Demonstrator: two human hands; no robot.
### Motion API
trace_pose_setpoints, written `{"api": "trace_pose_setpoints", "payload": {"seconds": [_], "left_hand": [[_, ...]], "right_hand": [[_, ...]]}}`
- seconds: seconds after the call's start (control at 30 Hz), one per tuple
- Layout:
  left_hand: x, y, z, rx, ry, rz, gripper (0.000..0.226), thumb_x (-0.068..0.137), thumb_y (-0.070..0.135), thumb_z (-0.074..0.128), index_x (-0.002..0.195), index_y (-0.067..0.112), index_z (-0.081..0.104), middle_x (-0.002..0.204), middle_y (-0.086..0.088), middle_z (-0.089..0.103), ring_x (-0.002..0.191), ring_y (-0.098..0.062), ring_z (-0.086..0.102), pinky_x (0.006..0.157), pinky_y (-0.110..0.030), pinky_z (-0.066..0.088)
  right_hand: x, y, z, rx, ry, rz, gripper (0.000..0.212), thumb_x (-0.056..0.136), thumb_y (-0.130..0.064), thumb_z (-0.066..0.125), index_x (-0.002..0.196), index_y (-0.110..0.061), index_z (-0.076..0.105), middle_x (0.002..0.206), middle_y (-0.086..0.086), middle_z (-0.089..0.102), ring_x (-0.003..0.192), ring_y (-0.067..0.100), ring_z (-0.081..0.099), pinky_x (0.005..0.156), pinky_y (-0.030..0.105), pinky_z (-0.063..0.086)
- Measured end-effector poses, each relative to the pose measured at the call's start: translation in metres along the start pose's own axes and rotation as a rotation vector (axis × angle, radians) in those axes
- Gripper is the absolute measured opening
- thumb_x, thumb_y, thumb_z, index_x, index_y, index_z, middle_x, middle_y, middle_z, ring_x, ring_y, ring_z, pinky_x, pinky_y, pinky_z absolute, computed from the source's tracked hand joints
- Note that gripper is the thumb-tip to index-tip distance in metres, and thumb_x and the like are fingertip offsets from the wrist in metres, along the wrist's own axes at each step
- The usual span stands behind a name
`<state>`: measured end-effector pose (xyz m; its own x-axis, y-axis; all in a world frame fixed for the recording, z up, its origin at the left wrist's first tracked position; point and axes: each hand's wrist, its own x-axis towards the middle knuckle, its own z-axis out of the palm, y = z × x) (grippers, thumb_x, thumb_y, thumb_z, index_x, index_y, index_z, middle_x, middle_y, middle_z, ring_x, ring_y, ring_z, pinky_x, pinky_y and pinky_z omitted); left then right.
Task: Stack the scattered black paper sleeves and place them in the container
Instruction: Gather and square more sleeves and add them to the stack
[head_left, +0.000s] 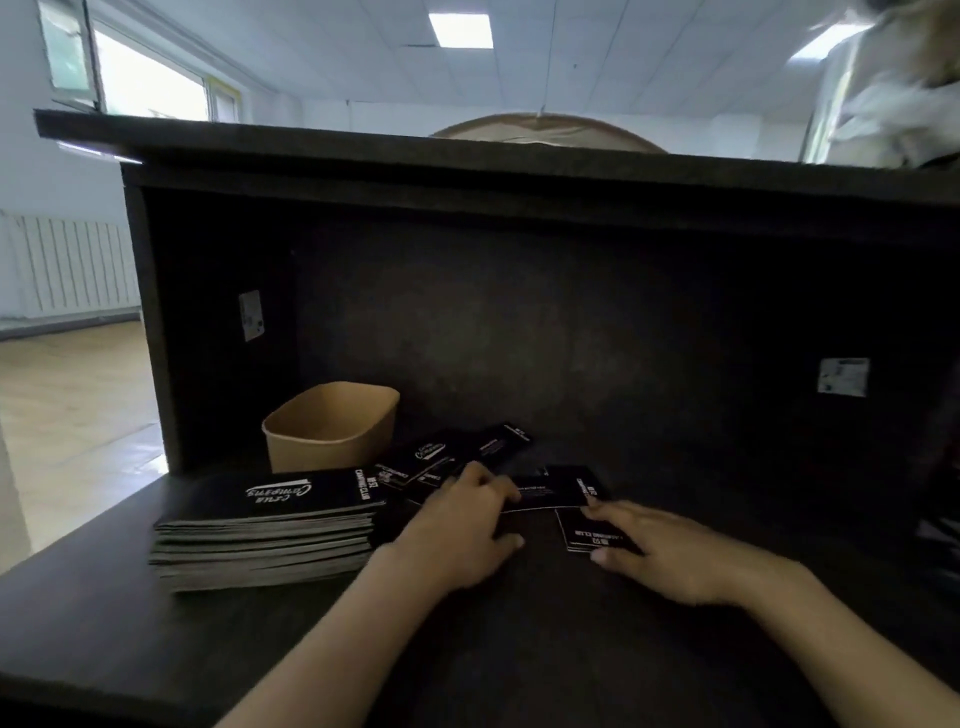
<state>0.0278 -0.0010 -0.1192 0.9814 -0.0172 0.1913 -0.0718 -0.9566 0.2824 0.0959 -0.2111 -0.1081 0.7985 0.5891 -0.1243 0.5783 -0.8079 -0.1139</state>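
Gathering step in hand: left hand (462, 525) flat, fingers spread on loose black paper sleeves (467, 452) strewn mid-table (104, 623); right hand (660, 551) with fingers apart, tips on a single sleeve (584, 530) to the right, nothing clamped. Squared stack (265, 530) at near left, tan container (332, 431) just behind it. Next, probably: sliding strays together, then lifting onto the stack.
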Motion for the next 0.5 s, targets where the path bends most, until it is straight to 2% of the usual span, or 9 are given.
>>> {"api": "trace_pose_setpoints", "payload": {"seconds": [0.13, 0.23, 0.3, 0.33, 0.4, 0.5], "left_hand": [[0.037, -0.019, 0.006, 0.147, 0.017, -0.17, 0.085, 0.077, 0.067, 0.057, 0.144, 0.025, 0.026, 0.149, -0.012, 0.028, 0.139, -0.036, 0.026, 0.116, -0.046, 0.024], [0.051, -0.029, 0.012, 0.145, -0.024, -0.261, 0.095, 0.07, 0.083, 0.045, 0.147, 0.031, 0.022, 0.156, -0.012, 0.02, 0.144, -0.038, 0.012, 0.118, -0.053, 0.008], [0.054, -0.027, 0.013, 0.149, -0.073, -0.247, 0.086, 0.073, 0.082, 0.039, 0.145, 0.037, 0.025, 0.157, -0.009, 0.019, 0.145, -0.035, 0.012, 0.118, -0.051, 0.007], [0.055, -0.025, 0.014, 0.164, -0.067, -0.22, 0.079, 0.076, 0.08, 0.038, 0.143, 0.039, 0.028, 0.157, -0.007, 0.021, 0.145, -0.033, 0.016, 0.118, -0.049, 0.011], [0.053, -0.023, 0.016, 0.189, -0.025, -0.148, 0.062, 0.083, 0.073, 0.038, 0.138, 0.044, 0.033, 0.154, -0.001, 0.028, 0.142, -0.03, 0.024, 0.115, -0.046, 0.019], [0.048, -0.024, 0.018, 0.187, 0.006, -0.054, 0.047, 0.089, 0.064, 0.037, 0.133, 0.048, 0.037, 0.151, 0.005, 0.034, 0.141, -0.025, 0.027, 0.113, -0.045, 0.023]], "right_hand": [[-0.031, 0.016, -0.003, -0.024, -0.006, 0.01, 0.06, 0.091, -0.059, 0.042, 0.144, -0.037, 0.027, 0.152, -0.018, 0.024, 0.139, 0.009, 0.028, 0.115, 0.039, 0.026], [-0.038, 0.016, -0.006, 0.029, 0.045, 0.05, 0.051, 0.082, -0.068, 0.05, 0.121, -0.037, 0.041, 0.129, -0.018, 0.038, 0.121, 0.007, 0.04, 0.105, 0.04, 0.037], [-0.029, 0.013, -0.008, 0.028, 0.083, 0.084, 0.048, 0.076, -0.071, 0.054, 0.106, -0.035, 0.042, 0.119, -0.015, 0.037, 0.113, 0.008, 0.041, 0.1, 0.041, 0.041], [-0.024, 0.011, -0.007, 0.035, 0.102, 0.095, 0.049, 0.075, -0.071, 0.054, 0.105, -0.035, 0.041, 0.118, -0.013, 0.036, 0.113, 0.01, 0.04, 0.099, 0.042, 0.042], [-0.013, 0.011, 0.0, 0.047, 0.155, 0.103, 0.05, 0.081, -0.068, 0.051, 0.114, -0.032, 0.041, 0.125, -0.009, 0.034, 0.118, 0.014, 0.038, 0.102, 0.044, 0.039], [-0.005, 0.02, 0.009, 0.062, 0.252, 0.16, 0.048, 0.092, -0.051, 0.044, 0.133, -0.026, 0.035, 0.136, -0.005, 0.035, 0.124, 0.018, 0.038, 0.106, 0.046, 0.035]]}}
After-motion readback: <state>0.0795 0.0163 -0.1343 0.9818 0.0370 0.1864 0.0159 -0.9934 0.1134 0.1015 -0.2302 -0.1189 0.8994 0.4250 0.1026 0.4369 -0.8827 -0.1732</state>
